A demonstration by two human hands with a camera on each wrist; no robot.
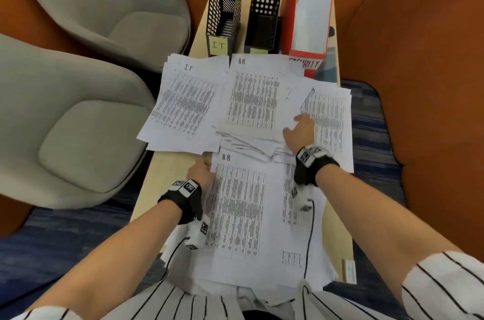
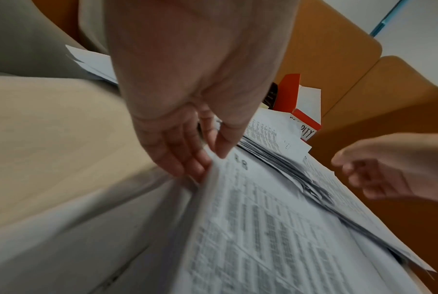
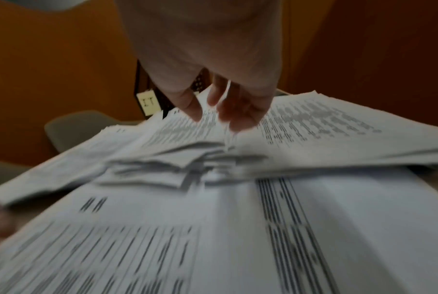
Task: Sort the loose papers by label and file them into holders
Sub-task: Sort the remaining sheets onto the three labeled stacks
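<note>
A sheet marked HR (image 1: 238,209) tops the near stack of printed papers. My left hand (image 1: 207,165) pinches its upper left corner, thumb on top and fingers (image 2: 182,161) under the edge. Beyond it lie an IT pile (image 1: 183,102), an HR pile (image 1: 252,99) and a right pile (image 1: 330,123). My right hand (image 1: 301,122) pinches a thin sheet (image 3: 226,127) at the right pile, and its edge runs between the thumb and fingers. At the back stand a black mesh holder labelled IT (image 1: 225,5), a black perforated holder (image 1: 264,10) and a red holder labelled SECURITY (image 1: 309,58).
The narrow wooden table (image 1: 170,170) is mostly covered with paper, and some sheets overhang its edges. Two grey chairs (image 1: 78,123) stand close on the left. An orange padded wall (image 1: 419,58) encloses the right and back. Thin black cables trail from both wrist cameras over the near stack.
</note>
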